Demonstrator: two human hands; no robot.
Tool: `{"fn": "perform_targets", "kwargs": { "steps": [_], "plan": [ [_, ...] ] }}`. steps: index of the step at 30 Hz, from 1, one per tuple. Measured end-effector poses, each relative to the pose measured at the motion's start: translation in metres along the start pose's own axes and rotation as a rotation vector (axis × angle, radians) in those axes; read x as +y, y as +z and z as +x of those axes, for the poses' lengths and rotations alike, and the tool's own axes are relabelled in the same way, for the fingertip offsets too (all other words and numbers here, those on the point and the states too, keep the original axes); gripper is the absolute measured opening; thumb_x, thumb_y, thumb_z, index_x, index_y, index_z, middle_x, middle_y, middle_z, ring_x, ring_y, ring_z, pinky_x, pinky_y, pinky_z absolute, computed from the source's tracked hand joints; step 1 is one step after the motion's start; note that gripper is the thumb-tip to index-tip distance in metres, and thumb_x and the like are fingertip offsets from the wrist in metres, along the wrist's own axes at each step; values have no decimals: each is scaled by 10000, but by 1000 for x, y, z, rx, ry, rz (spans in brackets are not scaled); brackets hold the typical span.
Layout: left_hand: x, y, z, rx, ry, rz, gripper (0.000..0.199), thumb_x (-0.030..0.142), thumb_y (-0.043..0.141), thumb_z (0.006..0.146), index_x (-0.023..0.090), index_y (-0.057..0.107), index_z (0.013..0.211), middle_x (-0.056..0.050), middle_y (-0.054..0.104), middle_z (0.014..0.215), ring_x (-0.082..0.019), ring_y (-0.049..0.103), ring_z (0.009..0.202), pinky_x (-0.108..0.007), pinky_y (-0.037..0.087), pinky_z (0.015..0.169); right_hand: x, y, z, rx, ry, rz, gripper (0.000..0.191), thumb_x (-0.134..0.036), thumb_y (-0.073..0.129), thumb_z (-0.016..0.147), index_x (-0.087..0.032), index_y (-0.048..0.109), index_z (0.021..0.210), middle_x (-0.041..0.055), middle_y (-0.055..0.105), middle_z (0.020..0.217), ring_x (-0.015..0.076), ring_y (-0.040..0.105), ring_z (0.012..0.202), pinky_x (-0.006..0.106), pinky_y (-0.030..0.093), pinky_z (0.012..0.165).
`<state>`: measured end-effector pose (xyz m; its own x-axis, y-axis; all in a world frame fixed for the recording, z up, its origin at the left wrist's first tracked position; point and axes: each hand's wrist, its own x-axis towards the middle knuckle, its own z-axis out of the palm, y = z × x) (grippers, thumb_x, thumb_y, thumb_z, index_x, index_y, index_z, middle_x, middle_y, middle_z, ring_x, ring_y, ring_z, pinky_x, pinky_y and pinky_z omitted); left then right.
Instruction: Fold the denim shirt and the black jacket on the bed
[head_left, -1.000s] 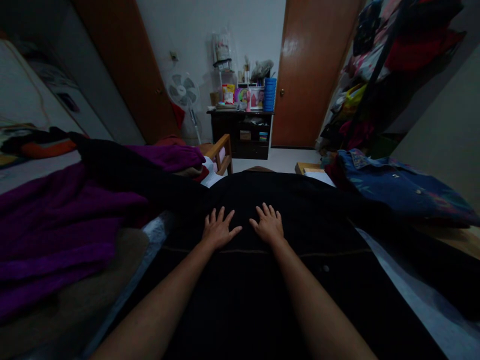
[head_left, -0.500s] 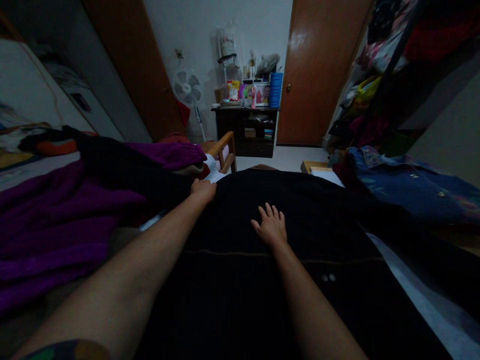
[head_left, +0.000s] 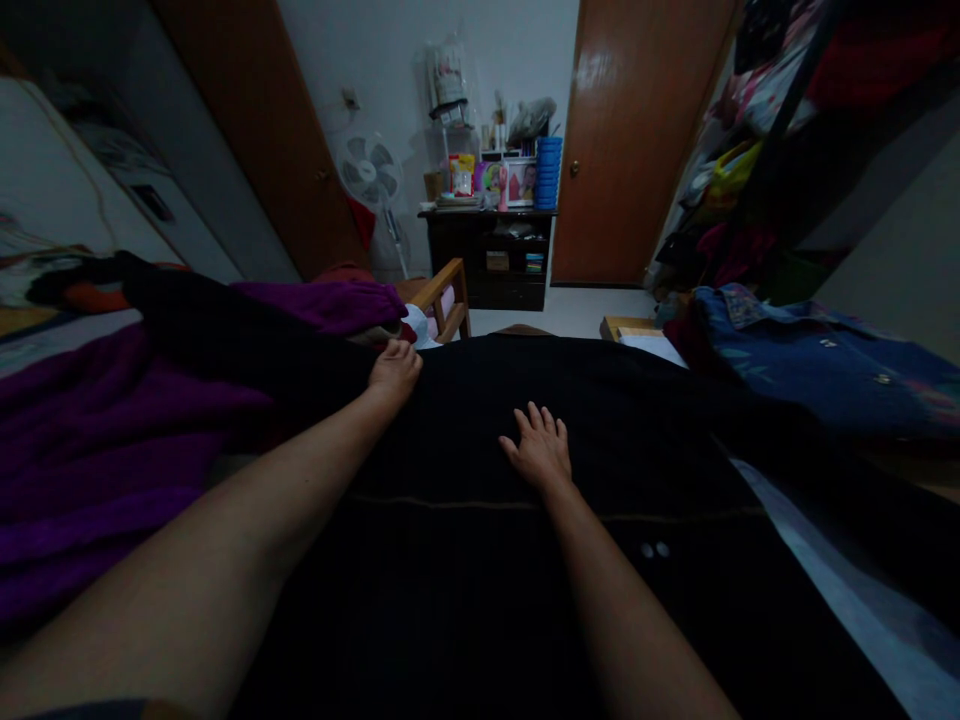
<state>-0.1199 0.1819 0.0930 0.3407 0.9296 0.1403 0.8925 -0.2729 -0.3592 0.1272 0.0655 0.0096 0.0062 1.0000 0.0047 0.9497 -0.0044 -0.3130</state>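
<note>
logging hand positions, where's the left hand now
In the head view, the left hand is left of centre on the black garment, farther forward than the right hand.

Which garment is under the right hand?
The black garment, spread in the middle, right hand on it; the purple garment lies left, the blue denim garment right.

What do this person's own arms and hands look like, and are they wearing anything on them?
Both the left hand and right hand are bare, with no gloves, rings or watch visible. The forearms are uncovered too. Only the edge of a dark sleeve shows at the bottom left; its pattern is too dim to make out.
</note>
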Motion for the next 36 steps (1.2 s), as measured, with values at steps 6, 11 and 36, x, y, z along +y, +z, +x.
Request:
{"fn": "perform_targets", "kwargs": {
  "steps": [6,11,36],
  "plan": [
    [51,21,-5,-1,71,-159,437,191,344,902,201,538,1293,-114,481,1396,-250,289,1373,-421,234,1098,-1,0,0,-4,10,-2,655,-567,403,886,-249,357,1456,66,228,1571,281,150,1435,478,75,1132],
    [70,53,-12,-251,-87,-330,686,615,292,901,248,297,1481,-104,252,1563,-356,186,1427,-497,209,1113,-2,-2,-1,-14,5,8,653,-565,401,890,-247,352,1459,64,226,1571,279,143,1436,474,73,1134],
    [123,71,83,-165,-122,-513,793,672,259,874,197,222,1509,-79,156,1593,-356,140,1441,-494,180,1144,0,3,0,33,-3,43,643,-539,444,880,-251,372,1450,61,240,1567,286,157,1433,479,74,1134]
  ]
}}
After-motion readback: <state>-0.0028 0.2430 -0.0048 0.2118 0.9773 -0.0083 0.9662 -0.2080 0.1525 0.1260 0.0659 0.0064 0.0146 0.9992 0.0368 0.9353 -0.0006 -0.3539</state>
